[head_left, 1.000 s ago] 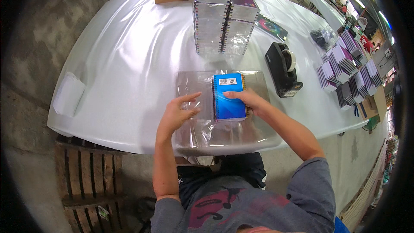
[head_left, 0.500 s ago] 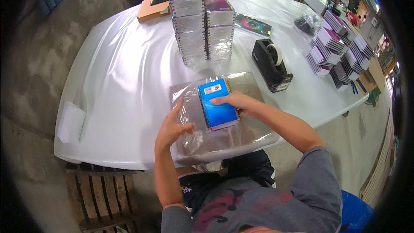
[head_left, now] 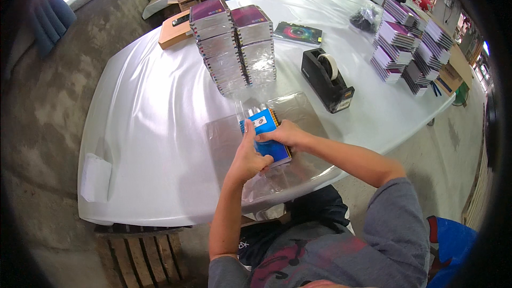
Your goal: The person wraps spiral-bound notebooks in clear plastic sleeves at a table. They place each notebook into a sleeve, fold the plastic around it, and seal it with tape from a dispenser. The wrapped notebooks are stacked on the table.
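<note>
A small stack of blue-covered spiral notebooks [head_left: 271, 150] with a white label lies on a sheet of clear plastic film [head_left: 314, 168] near the table's front edge. My right hand [head_left: 285, 134] grips the stack from its right side, thumb across the top cover. My left hand [head_left: 246, 159] is closed against the left side and lower part of the same stack, one finger pointing up along its left edge and the thumb near its lower end. Film shows around the notebooks; whether the left fingers also pinch film is hidden.
Beyond the film stand two tall film-wrapped notebook stacks [head_left: 217, 48]. A black tape dispenser [head_left: 325, 82] is to the right, with a dark notebook [head_left: 298, 33] behind it. Purple-covered notebook piles [head_left: 394, 42] stand far right. A cardboard box [head_left: 173, 31] carries a phone. White paper [head_left: 96, 178] lies left.
My left hand has moved right from the film onto the notebooks, its spread fingers now against the stack. My right hand stays on the cover. The view has shifted slightly.
</note>
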`<state>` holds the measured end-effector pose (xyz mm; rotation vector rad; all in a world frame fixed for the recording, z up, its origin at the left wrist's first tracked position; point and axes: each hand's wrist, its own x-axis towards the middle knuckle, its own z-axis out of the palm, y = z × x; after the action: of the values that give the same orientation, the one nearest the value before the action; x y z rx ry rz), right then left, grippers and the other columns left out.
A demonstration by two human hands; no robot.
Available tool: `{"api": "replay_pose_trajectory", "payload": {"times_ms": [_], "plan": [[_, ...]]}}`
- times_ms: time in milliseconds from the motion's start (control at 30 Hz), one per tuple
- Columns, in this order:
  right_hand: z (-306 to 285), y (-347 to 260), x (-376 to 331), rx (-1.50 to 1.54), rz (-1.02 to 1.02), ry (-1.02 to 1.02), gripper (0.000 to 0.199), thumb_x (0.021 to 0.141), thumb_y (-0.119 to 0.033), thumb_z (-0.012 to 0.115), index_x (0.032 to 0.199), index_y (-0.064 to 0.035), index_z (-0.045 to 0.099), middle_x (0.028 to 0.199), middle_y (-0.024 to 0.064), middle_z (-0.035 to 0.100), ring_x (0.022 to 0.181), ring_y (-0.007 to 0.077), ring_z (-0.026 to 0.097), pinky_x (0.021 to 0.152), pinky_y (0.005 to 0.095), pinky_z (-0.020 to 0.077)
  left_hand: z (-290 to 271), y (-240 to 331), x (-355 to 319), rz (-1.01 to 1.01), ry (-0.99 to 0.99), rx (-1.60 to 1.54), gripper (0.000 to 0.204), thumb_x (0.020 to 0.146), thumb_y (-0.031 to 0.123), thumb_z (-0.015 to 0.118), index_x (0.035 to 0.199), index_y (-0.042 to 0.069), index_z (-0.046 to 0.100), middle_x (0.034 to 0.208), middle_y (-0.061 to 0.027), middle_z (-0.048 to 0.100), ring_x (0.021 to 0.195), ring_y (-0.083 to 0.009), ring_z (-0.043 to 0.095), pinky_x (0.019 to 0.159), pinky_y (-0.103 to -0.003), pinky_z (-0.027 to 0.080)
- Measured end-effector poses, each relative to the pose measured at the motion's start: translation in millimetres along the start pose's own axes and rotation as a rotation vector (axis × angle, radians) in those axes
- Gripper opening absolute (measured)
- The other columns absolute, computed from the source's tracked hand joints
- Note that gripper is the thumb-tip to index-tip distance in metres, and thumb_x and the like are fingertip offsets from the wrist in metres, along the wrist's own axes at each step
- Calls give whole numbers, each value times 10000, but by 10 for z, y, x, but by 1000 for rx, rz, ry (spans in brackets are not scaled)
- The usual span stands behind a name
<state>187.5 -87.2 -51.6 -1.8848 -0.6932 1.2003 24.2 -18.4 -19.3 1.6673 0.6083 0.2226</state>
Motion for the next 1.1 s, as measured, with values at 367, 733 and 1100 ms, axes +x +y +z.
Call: {"api": "replay_pose_trajectory", "payload": {"times_ms": [367, 733, 1100], "plan": [[18, -168, -168, -154, 8, 67, 750, 603, -474, 790, 1073, 82, 611, 1078, 233, 636, 970, 306, 646, 828, 386, 511, 54, -109, 196, 30, -40, 110, 1112, 675, -64, 604, 1453, 63, -180, 824, -157, 614, 598, -180, 601, 467, -286, 474], [195, 328, 55, 241, -242, 182, 977, 810, -436, 654, 1431, 84, 109, 1376, 337, 338, 1250, 473, 386, 1041, 471, 323, 96, 6, 184, 111, -153, 32, 1426, 603, 106, 836, 1357, 102, -375, 1365, -280, 375, 1157, -314, 507, 869, -345, 490], [238, 378, 89, -214, -466, 288, 877, 877, -298, 597, 1422, 117, 51, 1448, 328, 217, 1343, 438, 267, 1108, 448, 225, -176, 3, 59, 264, 41, -86, 818, 762, 102, 738, 1447, 74, 294, 1365, -209, 459, 1141, -310, 556, 974, -409, 430]]}}
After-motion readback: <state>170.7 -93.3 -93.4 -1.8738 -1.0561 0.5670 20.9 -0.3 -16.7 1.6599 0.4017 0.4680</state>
